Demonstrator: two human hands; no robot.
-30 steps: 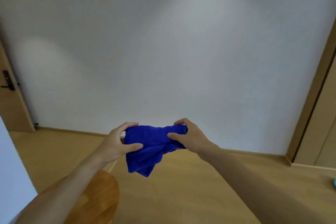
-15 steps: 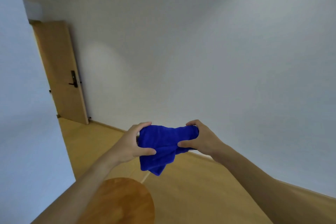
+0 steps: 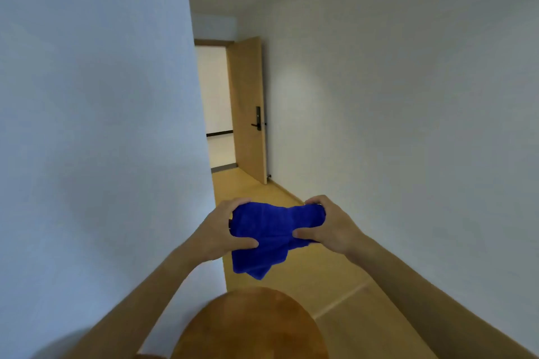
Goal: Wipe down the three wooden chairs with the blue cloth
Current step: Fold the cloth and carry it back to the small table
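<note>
The cloth (image 3: 271, 237) is in the middle of the frame, held in the air between both hands, well above the floor (image 3: 335, 280). The left hand (image 3: 220, 232) has its grip clenched on the cloth's left end, thumb pressed across the front and fingers curled over the top edge. The right hand (image 3: 329, 227) grasps the right end the same way, thumb on the near face. The span between the hands is bunched and creased, and a loose folded corner hangs below, toward the lower middle of the frame.

At the bottom centre a rounded wooden surface (image 3: 250, 326) shows just beneath the hanging corner; it looks like part of a chair, though too little of it is in view to be sure. An open door (image 3: 248, 108) stands in the upper middle, at the end of a corridor.

The cloth looks soft, light and limp, with a plush nap: it should fold and wad easily, carry no shape of its own, and not slip from the fingers. For wiping, it would likely serve best gathered into a flat pad under one palm, with the trailing corner tucked in so it does not drag.
</note>
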